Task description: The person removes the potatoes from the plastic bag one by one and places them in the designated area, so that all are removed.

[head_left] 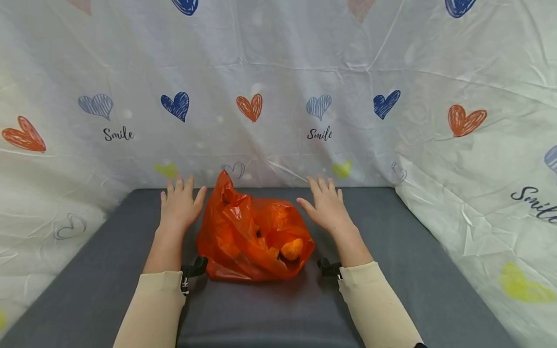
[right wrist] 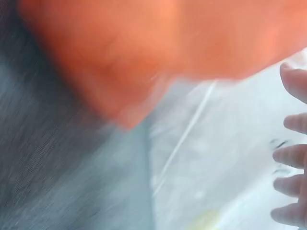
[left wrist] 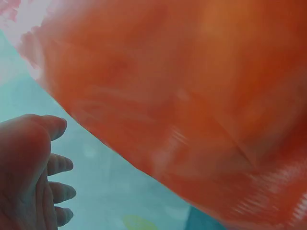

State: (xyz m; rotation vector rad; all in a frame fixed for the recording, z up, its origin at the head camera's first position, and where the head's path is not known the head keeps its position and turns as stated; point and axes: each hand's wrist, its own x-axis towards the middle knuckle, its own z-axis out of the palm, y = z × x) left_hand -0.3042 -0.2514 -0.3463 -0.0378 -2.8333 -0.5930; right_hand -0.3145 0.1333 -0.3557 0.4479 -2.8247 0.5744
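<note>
A red-orange plastic bag (head_left: pixel 235 241) sits on the dark grey table between both hands. Through its gaping mouth several orange, rounded pieces show, one of them an orange lump (head_left: pixel 292 249) at the right; their kind is hard to make out. My left hand (head_left: pixel 179 205) is spread flat to the left of the bag, fingers straight, apart from it. To the right, my right hand (head_left: pixel 327 205) is also spread with straight fingers and holds nothing. In the left wrist view the bag (left wrist: pixel 168 96) fills most of the picture; in the right wrist view the bag (right wrist: pixel 120 52) is blurred.
The grey table (head_left: pixel 261 314) reaches back to a white curtain (head_left: pixel 283 48) printed with hearts and the word Smile. That cloth also hangs along the left and right sides. Black wrist cameras, including the left one (head_left: pixel 194 267), sit close to the bag.
</note>
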